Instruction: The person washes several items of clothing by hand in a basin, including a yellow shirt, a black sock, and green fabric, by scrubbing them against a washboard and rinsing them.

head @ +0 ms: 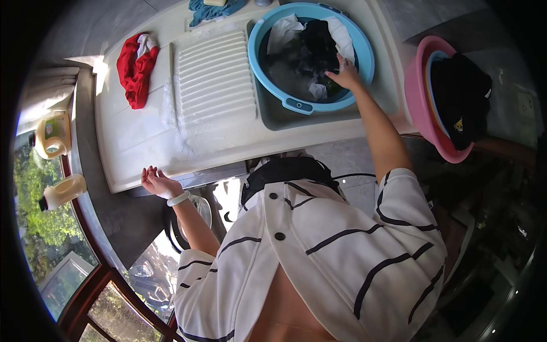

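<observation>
My right hand is over the right side of a blue plastic basin, thumb and forefinger spread. Its fingertips are at the edge of a white cloth; whether they press on it I cannot tell. Dark fabric lies soaking in the basin's murky water, with another white cloth at the far left and a small white piece at the near side. My left hand, wearing a pale bangle, hangs by the sink counter's front edge, empty, its fingers loosely bent.
Left of the basin is a ridged washboard, soapy along its left edge. A red and white garment rests beyond it. Two detergent bottles stand by the window. At right, a pink basin holds black clothing.
</observation>
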{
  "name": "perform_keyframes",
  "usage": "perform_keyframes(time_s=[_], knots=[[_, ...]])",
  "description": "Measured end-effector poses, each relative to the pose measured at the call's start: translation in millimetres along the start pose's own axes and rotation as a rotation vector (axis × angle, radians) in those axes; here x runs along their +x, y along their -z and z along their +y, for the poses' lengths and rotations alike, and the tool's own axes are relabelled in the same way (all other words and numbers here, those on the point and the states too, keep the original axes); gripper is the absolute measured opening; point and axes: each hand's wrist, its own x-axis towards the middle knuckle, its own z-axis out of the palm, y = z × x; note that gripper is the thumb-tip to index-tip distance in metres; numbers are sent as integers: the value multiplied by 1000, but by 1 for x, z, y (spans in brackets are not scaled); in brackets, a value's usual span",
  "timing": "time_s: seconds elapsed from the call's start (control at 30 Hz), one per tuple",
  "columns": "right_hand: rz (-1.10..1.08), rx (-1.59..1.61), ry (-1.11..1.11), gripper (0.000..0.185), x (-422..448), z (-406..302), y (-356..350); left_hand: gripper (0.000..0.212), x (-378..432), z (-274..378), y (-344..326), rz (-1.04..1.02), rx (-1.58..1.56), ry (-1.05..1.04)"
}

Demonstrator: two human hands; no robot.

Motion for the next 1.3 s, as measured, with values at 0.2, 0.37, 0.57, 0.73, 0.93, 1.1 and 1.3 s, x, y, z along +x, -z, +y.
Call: perform_keyframes(time_s=[0.2, 0.37, 0.57, 0.73, 0.93, 1.1, 1.3], knots=[[-152, -132, -299, 92, 8, -68, -12, 20, -24, 2, -9, -33, 46, -8], [-246, 48, 107, 32, 18, -122, -38, 16, -37, 10, -23, -166, 53, -38], [-127, 514, 339, 19, 3, -194, -26, 14, -55, 13, -62, -323, 81, -90], [121, 929, 441, 17, 18, -157, 25, 17, -64, 8, -91, -490, 39, -79], [53, 23, 162, 95, 34, -71, -4, 16, -81, 3, -103, -642, 124, -120], [-204, -162, 44, 87, 33, -104, -26, 17, -93, 10, -92, -717, 240, -115], [-165, 167, -59, 65, 70, -85, -24, 19, -100, 20, -90, -700, 219, -139]])
